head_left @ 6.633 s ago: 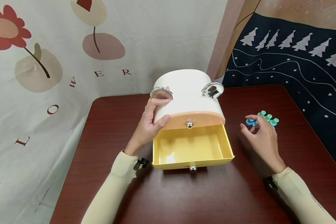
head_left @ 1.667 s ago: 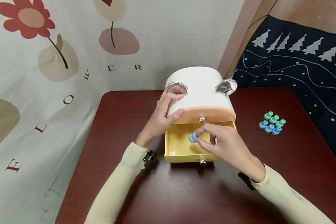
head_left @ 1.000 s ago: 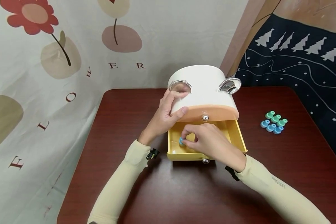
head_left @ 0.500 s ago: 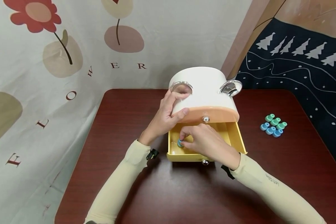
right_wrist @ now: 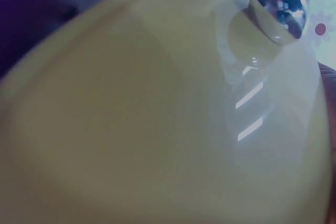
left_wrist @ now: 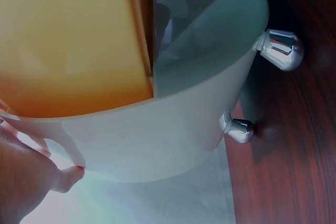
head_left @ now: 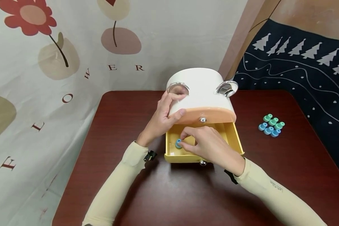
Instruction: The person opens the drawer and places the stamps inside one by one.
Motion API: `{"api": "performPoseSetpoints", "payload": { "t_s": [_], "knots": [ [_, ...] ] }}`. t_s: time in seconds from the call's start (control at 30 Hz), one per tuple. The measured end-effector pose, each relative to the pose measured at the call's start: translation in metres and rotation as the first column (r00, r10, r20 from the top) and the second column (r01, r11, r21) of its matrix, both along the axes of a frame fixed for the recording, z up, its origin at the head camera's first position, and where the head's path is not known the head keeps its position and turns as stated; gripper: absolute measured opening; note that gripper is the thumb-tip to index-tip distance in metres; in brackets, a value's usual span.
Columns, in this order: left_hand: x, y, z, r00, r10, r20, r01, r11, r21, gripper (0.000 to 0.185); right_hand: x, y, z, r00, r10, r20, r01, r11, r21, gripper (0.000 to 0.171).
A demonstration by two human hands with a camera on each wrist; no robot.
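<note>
My left hand [head_left: 159,121] grips the near left corner of a white mini drawer cabinet [head_left: 201,94], thumb on its orange upper drawer front [head_left: 218,116] and fingers beside the left ear. The yellow lower drawer [head_left: 238,138] is pulled out. Inside it, at the left, a small blue knobbed peg [head_left: 178,144] stands on the floor. My right hand [head_left: 210,144] reaches over the drawer's front; thumb and index are parted right beside the peg, the thumb tip overlapping its edge. In the left wrist view one fingertip [left_wrist: 68,179] shows near the cabinet.
Several matching green pegs [head_left: 273,121] and blue pegs [head_left: 268,130] stand in two rows on the dark red table [head_left: 271,175] to the right. Silver-rimmed ears [head_left: 227,88] stick up from the cabinet, and a silver knob [head_left: 203,162] juts from the drawer. A printed curtain [head_left: 164,37] hangs behind.
My right hand has carried a blue peg from the right into the drawer and set it at the left; thumb and index have just parted there. My left hand stays on the cabinet.
</note>
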State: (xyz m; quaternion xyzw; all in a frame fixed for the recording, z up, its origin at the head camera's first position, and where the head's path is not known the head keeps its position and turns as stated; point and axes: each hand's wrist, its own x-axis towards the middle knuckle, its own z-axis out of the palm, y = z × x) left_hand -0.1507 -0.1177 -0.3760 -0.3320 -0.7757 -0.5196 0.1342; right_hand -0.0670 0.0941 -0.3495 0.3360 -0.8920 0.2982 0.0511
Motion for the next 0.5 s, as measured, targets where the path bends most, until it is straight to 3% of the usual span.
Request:
{"api": "performPoseSetpoints", "payload": {
  "t_s": [0.13, 0.27, 0.5],
  "knots": [
    [-0.001, 0.0, -0.001, 1.0, 0.001, -0.014, -0.001, 1.0, 0.011, 0.055, 0.004, 0.01, -0.001, 1.0, -0.019, -0.022, 0.018, 0.999, -0.045, 0.012],
    [-0.002, 0.0, -0.002, 1.0, -0.003, -0.013, 0.003, 1.0, 0.007, 0.055, 0.012, 0.023, -0.004, 0.996, -0.059, -0.068, 0.048, 0.987, -0.156, 0.011],
    [-0.001, 0.0, -0.004, 1.0, -0.006, 0.003, 0.006, 1.0, 0.018, 0.055, 0.021, 0.049, -0.015, 0.971, -0.179, -0.156, 0.105, 0.914, -0.392, 0.012]
  ]
}}
